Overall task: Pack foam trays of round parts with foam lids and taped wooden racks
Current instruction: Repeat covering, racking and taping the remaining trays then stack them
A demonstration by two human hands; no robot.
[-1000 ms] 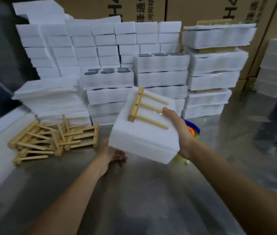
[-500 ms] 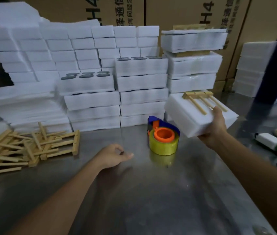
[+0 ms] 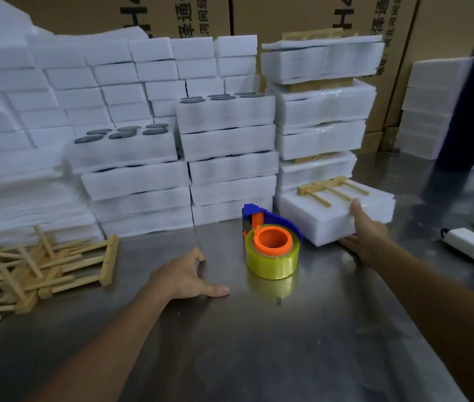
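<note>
A white foam block topped by a slatted wooden rack is gripped by the right hand at 2 o'clock; the left hand is laid flat, fingers spread, on brushed steel beside glossy yellow tape.

The worktop is brushed metal, smooth and dully glossy, mirroring the yellow of the tape roll. That roll is shiny clear-yellow plastic film on a matt orange plastic core, in a glossy blue plastic holder. The block and the stacked trays are white foam, matt and finely layered at the sides. Some stacks wear glossy clear film. The racks are pale bare wood, matt. The boxes behind are brown matt cardboard
</note>
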